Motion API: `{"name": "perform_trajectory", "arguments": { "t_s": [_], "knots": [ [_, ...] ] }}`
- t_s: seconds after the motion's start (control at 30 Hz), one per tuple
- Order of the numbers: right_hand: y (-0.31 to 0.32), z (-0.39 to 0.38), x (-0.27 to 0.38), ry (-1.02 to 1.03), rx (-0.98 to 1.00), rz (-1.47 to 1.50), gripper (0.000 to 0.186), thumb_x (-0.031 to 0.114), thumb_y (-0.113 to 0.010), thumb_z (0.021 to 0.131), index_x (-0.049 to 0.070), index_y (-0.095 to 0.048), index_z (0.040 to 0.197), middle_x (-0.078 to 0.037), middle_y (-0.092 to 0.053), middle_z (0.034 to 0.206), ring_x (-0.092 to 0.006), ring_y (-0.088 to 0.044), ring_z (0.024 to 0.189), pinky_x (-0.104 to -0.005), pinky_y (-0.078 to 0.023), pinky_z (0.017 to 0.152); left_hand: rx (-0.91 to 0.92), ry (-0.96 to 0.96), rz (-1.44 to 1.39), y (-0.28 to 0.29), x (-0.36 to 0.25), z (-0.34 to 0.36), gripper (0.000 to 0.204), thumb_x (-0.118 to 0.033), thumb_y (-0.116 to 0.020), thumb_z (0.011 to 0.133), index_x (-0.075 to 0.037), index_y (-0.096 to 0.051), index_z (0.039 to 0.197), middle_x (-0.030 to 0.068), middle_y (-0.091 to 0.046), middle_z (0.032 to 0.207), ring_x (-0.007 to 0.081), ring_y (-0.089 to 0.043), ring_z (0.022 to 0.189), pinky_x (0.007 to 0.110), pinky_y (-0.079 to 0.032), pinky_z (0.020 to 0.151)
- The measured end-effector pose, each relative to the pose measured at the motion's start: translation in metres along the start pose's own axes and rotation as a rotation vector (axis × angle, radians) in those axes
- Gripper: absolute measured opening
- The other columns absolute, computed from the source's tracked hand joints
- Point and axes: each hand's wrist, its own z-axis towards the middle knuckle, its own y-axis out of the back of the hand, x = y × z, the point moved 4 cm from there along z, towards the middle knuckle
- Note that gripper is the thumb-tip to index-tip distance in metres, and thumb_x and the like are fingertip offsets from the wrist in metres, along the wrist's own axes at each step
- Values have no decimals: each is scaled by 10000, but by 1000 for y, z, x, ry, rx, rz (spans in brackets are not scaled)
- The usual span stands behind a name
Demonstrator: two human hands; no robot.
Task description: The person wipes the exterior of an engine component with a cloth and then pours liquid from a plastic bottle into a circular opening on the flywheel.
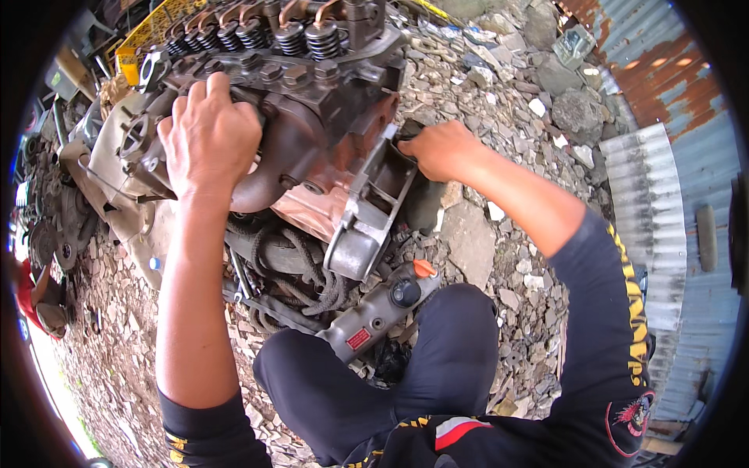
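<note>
A rusty brown engine (312,132) stands in front of me, with coil valve springs (321,40) and rocker arms showing along its top. My left hand (211,136) is closed over its near side beside the curved brown manifold (281,152); the knuckles face up and the fingertips are hidden. At the engine's right end, my right hand (441,148) is closed at the upper edge of an open silver-grey housing (359,246). Its fingers curl next to a dark part, and their tips are mostly out of sight.
Below the engine lie a coiled dark rope (312,273), a wrench (240,281) and a grey valve cover (367,320) with an orange-capped end, close to my knees. Broken stones (515,304) cover the ground. Corrugated metal sheets (644,218) stand at right; loose engine parts (58,234) lie at left.
</note>
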Motion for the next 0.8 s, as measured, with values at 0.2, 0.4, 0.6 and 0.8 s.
{"name": "perform_trajectory", "arguments": {
  "t_s": [0.2,0.4,0.6,0.8],
  "knots": [
    [19,16,6,-40,171,14,350,190,-578,840,107,-728,1145,-76,-714,1176,-265,-678,1096,-420,-552,860,64,10,-11,0,5,0,315,-266,-473,900,-66,-603,1106,134,-632,1140,323,-585,1128,513,-427,960],
    [41,12,-12,-46,331,-146,384,238,-572,837,105,-718,1166,-76,-702,1207,-273,-671,1098,-424,-542,869,70,5,-56,-4,0,1,323,-249,-473,898,-77,-585,1146,155,-620,1139,340,-580,1121,528,-427,950],
    [52,-23,-37,1,102,120,535,173,-532,837,298,-614,1350,-98,-659,1279,-294,-617,1183,-424,-514,959,79,34,-8,4,2,4,312,-247,-498,879,-60,-605,1105,142,-639,1139,318,-582,1137,495,-421,981],
    [15,8,6,2,172,5,417,166,-537,850,174,-676,1243,-78,-679,1251,-279,-640,1158,-438,-514,939,53,-3,25,3,0,4,309,-234,-483,893,-59,-573,1130,154,-631,1128,344,-590,1099,518,-428,950]
  ]
}}
